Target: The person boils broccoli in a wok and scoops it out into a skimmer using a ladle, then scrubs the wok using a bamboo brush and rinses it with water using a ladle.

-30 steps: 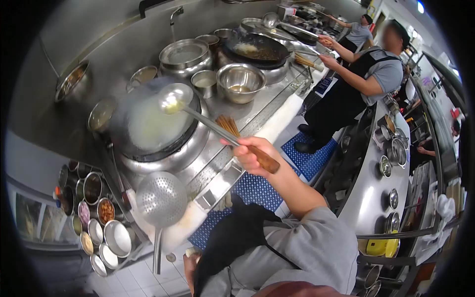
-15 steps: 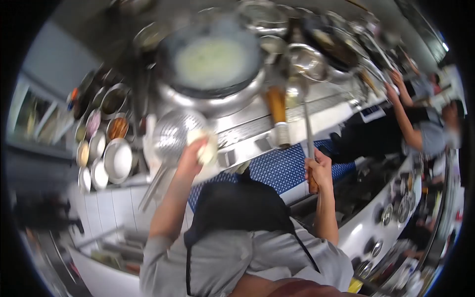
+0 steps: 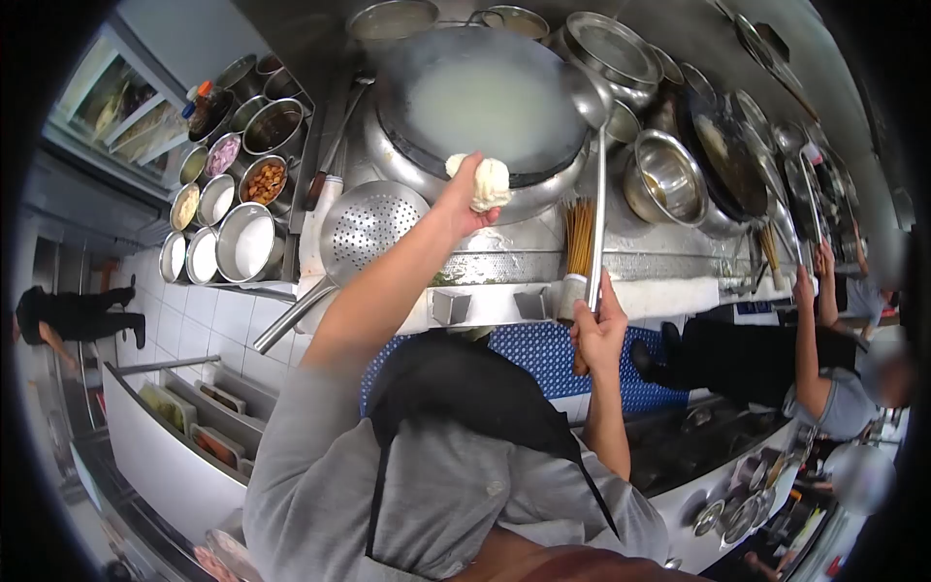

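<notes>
We are clutching a crumpled cream-white cloth-like wad [image 3: 493,184] in our curled left hand [image 3: 469,197], its folds bulging past the fingers at the round black wok's [image 3: 393,105] near rim, while our closed right hand [image 3: 600,327] is gripping the long steel ladle [image 3: 597,209] low on its handle, the bowl sitting well beyond the grip.

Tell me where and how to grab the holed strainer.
Take the strainer by its metal handle, likely best near the free end, from the near side: the straight handle juts past the counter's front edge, while the wide holed head lies farther in.
</notes>
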### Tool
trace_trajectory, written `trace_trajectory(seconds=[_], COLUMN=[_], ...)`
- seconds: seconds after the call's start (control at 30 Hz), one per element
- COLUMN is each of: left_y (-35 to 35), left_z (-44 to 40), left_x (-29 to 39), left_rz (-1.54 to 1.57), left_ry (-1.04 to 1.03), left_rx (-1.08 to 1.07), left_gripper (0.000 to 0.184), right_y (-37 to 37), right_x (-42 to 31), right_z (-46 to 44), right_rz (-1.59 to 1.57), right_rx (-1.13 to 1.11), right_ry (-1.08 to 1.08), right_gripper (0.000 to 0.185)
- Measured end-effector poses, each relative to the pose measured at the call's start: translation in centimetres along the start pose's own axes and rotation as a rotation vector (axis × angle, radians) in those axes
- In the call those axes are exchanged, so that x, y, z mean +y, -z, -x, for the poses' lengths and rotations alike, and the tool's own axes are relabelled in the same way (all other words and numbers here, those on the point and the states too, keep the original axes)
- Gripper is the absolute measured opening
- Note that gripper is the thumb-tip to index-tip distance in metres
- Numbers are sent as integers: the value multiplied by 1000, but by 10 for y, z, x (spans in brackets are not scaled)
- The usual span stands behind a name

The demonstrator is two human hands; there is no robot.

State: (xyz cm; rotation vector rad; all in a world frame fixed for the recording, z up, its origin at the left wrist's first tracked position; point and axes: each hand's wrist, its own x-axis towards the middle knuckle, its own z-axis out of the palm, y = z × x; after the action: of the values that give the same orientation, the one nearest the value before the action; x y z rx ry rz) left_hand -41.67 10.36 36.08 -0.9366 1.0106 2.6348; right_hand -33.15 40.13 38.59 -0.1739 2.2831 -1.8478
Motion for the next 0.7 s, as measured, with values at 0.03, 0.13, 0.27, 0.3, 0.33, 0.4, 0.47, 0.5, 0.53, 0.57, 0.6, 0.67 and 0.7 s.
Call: trace_trajectory(seconds=[0.03, 0.13, 0.27, 0.3, 0.33, 0.4, 0.47, 0.5, 0.53, 0.57, 0.6, 0.67, 0.7], left_y=[-5, -12, -27, -27, -21, -18, -21, -22, -22, -23, -24, -27, -25], left_z=[-2, -12, -17, -21, -27, -34, -30, -27, -24, -21, -16, -12, -10], left_x=[-1, -6, -5, -6, -7, -8, -8, -10, -12, -13, -13, -16, -19], left_rz=[60, 181, 225, 227, 196, 190, 176, 200, 222, 242, 279, 337, 374], left_ry=[-3, -53, -120, -140, -149, -164, -188, -213, -238, -264, -279, -322, -339], left_rx=[50, 84, 200, 220, 199, 262, 286, 300, 311, 322, 317, 283, 276], left_gripper=[41, 36, 27, 26, 23, 22, 23, 24, 25, 27, 28, 29, 29], right_y=[0, -3, -4, -4, -5, -5, -7, -6, -4, -2, 0, 4, 5], right_x=[0, 16, 22, 20, 18, 14, 13, 12, 18, 22, 26, 29, 27], right_z=[-8, -31, -55, -61, -65, -68, -63, -57, -51, -43, -33, -11, 1], right_rz=[18, 17, -41, -36, -30, -46, -55, -61, -60, -61, -63, -56, -58], right_rx=[-36, -106, -189, -206, -219, -241, -251, -250, -235, -215, -199, -185, -177], right_ry=[1, 45, -2, -14, -28, -64, -48, -35, -20, -7, 7, 20, 16], right_gripper=[65, 65, 64, 64, 64, 64, 64, 64, 65, 65, 65, 64, 64])
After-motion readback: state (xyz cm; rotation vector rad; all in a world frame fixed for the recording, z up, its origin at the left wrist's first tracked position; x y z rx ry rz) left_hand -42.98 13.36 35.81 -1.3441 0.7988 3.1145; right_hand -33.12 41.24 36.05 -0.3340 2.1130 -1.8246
